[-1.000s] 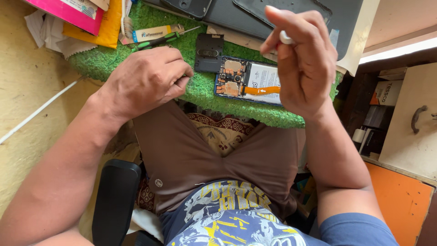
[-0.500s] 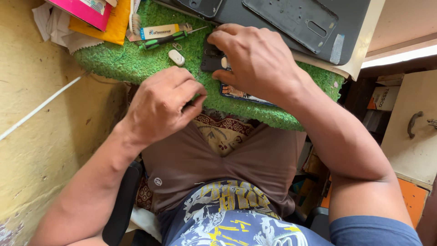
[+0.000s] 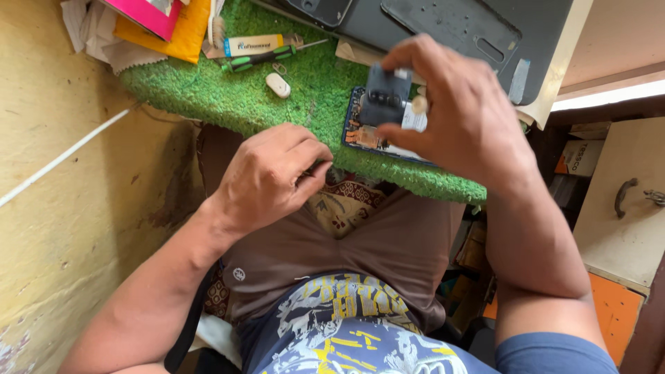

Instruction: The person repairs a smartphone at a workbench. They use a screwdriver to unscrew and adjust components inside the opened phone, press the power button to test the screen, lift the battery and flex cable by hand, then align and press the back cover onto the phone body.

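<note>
My right hand (image 3: 460, 114) holds a small dark grey plastic cover piece (image 3: 385, 97) between thumb and fingers, just above an opened phone (image 3: 367, 135) whose circuit board shows. The phone lies on a green turf mat (image 3: 277, 114). My left hand (image 3: 270, 173) is curled shut at the mat's near edge, over my lap; I cannot tell whether anything is in it. A small white oval part (image 3: 278, 84) lies on the mat, left of the phone.
A green-handled screwdriver (image 3: 260, 59) and a small tube (image 3: 253, 45) lie at the mat's back. Grey phone back covers (image 3: 457, 28) sit behind my right hand. Pink and yellow packets (image 3: 163, 24) are at the back left. A yellow wall (image 3: 62, 173) is on the left, a cabinet (image 3: 623, 201) on the right.
My right hand came down from the air to the mat, set down the small white part, and now has lifted the dark cover piece over the phone. My left hand shifted slightly nearer.
</note>
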